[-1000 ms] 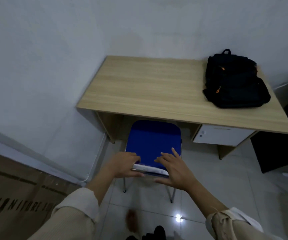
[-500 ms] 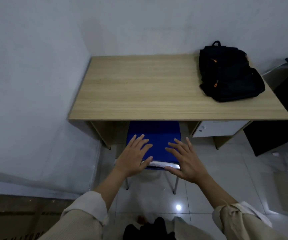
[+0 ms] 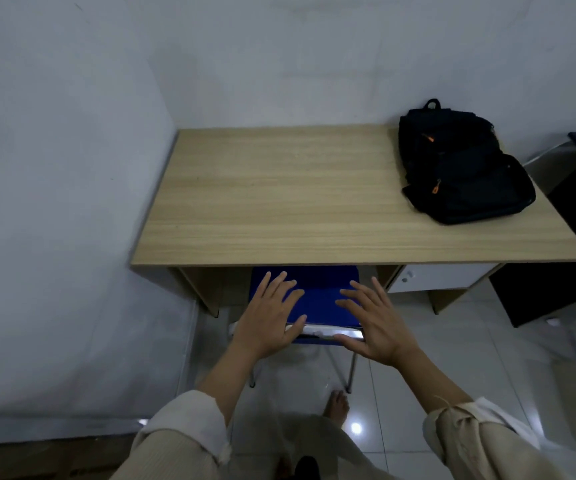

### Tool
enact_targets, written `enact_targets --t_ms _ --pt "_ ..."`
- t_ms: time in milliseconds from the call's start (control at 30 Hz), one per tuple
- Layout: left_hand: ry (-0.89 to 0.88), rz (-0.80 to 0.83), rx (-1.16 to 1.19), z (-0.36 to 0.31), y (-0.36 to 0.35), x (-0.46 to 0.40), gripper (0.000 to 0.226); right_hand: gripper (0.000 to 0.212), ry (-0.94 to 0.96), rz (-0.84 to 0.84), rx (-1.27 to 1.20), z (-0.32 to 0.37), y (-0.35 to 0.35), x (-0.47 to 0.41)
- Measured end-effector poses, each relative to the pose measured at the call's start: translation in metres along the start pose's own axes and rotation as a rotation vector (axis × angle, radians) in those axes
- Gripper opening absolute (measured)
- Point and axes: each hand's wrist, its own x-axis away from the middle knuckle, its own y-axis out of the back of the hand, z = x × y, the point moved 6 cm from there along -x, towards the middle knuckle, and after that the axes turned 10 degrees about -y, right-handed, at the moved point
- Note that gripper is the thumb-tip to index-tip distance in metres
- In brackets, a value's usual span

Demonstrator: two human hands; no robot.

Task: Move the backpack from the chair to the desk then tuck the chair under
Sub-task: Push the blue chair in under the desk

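Backpack (image 3: 463, 168) lies slumped on the worktop's (image 3: 279, 202) far right corner, and the light, stiff blue chair (image 3: 309, 299) sits part-tucked below, left hand (image 3: 267, 323) and right hand (image 3: 373, 327) spread open, gripping nothing, over its metal backrest rail, the obvious handhold.

A black backpack (image 3: 463, 168) with orange zipper pulls lay flat on the far right corner of the wooden desk (image 3: 279, 202), which stood against a white wall (image 3: 72, 168). A blue chair (image 3: 317, 299) sat partly under the desk's front edge, its backrest toward the person. The left hand (image 3: 269, 320) and the right hand (image 3: 373, 323) were spread flat with fingers apart over the backrest's top. A bare foot (image 3: 338, 407) stood on the tiled floor (image 3: 453, 358).
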Motion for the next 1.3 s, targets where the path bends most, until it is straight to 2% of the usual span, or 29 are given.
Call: enact_targets --t_ms 267,667,867,1067,1167,1300 --pt "-0.006 -0.037 -0.007 0.025 0.003 -0.04 0.056 0.073 0.003 -0.063 -0.035 -0.019 0.005 -0.046" --pt "0.024 -0.1 -0.017 0.061 0.008 -0.103 0.051 0.074 0.032 -0.043 -0.031 -0.058 0.006 -0.118" --pt "0.026 -0.077 -0.02 0.06 0.002 -0.109 0.049 0.068 0.063 -0.087 -0.074 -0.066 0.002 -0.12" --pt "0.053 -0.018 -0.003 0.06 0.001 -0.108 0.056 0.062 0.018 -0.026 -0.099 -0.065 0.003 -0.118" --pt "0.065 0.004 -0.005 0.061 0.001 -0.108 0.06 0.063 -0.097 0.014 -0.115 -0.063 0.004 -0.116" --pt "0.079 0.02 -0.016 0.061 0.0 -0.109 0.063 0.054 -0.524 -0.125 -0.181 -0.059 0.008 -0.11"
